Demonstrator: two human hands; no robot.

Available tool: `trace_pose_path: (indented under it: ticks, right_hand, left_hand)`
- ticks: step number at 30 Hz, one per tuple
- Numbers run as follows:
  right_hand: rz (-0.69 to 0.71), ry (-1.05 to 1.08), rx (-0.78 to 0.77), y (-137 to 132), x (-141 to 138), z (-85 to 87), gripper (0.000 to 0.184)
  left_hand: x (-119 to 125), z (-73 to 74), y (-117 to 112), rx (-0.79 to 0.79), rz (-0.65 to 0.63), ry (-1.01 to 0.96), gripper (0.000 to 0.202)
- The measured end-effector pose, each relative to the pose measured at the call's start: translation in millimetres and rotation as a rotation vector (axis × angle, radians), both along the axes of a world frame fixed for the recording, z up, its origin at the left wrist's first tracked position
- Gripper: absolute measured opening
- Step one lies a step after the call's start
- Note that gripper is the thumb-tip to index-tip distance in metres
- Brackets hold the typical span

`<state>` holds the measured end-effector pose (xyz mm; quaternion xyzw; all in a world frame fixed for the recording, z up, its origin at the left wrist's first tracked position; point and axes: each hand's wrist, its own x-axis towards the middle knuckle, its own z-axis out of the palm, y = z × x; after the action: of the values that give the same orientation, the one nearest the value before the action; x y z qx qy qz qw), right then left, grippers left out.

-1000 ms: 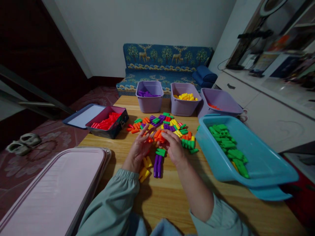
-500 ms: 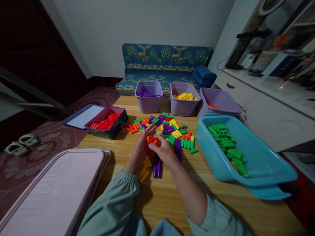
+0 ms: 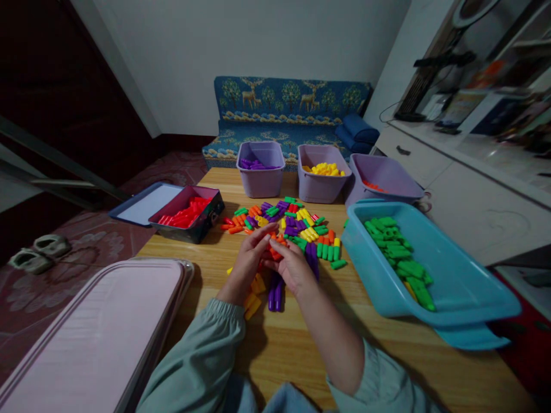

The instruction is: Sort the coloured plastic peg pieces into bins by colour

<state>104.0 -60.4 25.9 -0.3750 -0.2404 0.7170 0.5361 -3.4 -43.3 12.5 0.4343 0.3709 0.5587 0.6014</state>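
Observation:
Both my hands meet over the near side of a pile of plastic building pieces. My left hand (image 3: 251,257) curls round the left side of some orange building pieces (image 3: 278,248). From the right, my right hand (image 3: 295,265) grips the same orange pieces, its fingers closed against them. Fingers partly hide how these pieces join. Beneath and beside the hands lie purple tubes (image 3: 275,293) and yellow-orange pieces (image 3: 253,304). Beyond them spreads the mixed pile (image 3: 297,225) of green, purple, yellow, orange and red pieces.
At the back stand a bin of purple pieces (image 3: 260,180), a bin of yellow pieces (image 3: 322,186) and a third lilac bin (image 3: 387,178). A teal tub (image 3: 374,275) with green pieces is at right. An open box (image 3: 185,232) of red pieces and a pink lid (image 3: 99,327) are at left.
My left fingers, stretched out before, have curled in over the orange pieces. The right hand has shifted slightly right, and the orange pieces have moved a little to the right.

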Motion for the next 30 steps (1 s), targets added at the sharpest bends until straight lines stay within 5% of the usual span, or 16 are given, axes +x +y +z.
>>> trace_pose_path:
  ticks: [10, 30]
  right_hand:
    - [-0.062, 0.053, -0.084, 1.3, 3.4, 4.7, 0.021]
    - [-0.085, 0.159, -0.069, 5.7, 7.8, 5.0, 0.017]
  left_hand:
    - [-2.2, 1.3, 0.7, 0.002, 0.109, 0.053, 0.034]
    - [-4.4, -6.2, 4.6, -0.062, 0.171, 0.032, 0.031]
